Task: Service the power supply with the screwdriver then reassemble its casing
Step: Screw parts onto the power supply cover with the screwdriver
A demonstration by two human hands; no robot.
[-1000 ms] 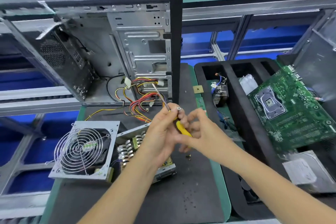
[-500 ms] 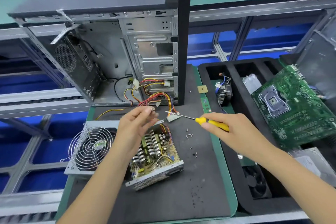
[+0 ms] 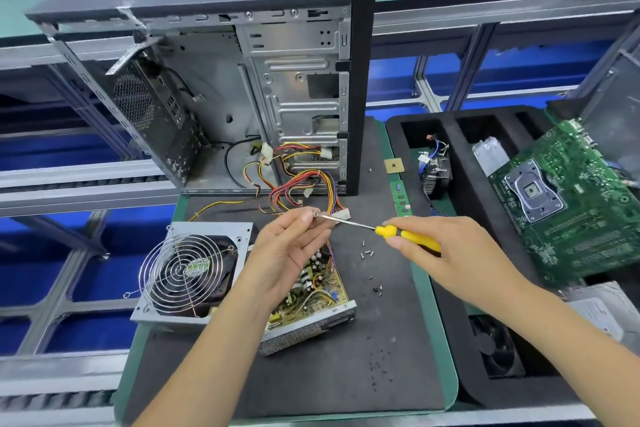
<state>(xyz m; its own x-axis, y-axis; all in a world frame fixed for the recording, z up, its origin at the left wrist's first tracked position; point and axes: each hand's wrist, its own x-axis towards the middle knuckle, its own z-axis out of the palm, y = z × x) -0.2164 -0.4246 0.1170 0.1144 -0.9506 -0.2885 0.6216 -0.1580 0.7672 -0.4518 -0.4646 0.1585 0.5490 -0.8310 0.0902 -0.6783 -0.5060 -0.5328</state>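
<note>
Yellow-handled screwdriver (image 3: 398,234) sits in the right hand (image 3: 446,253), fingers wrapped round its grip, tip meeting 1 small screw (image 3: 315,214) pinched by the left hand (image 3: 294,250). Below them the opened power supply (image 3: 311,302) lies on the bench (image 3: 398,357); its bare board looks fragile, so lift it by the stiff metal casing

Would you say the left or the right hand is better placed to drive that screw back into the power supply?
Right, probably: the right hand grips the screwdriver, whose tip meets the screw pinched by the left hand above the power supply.
</note>
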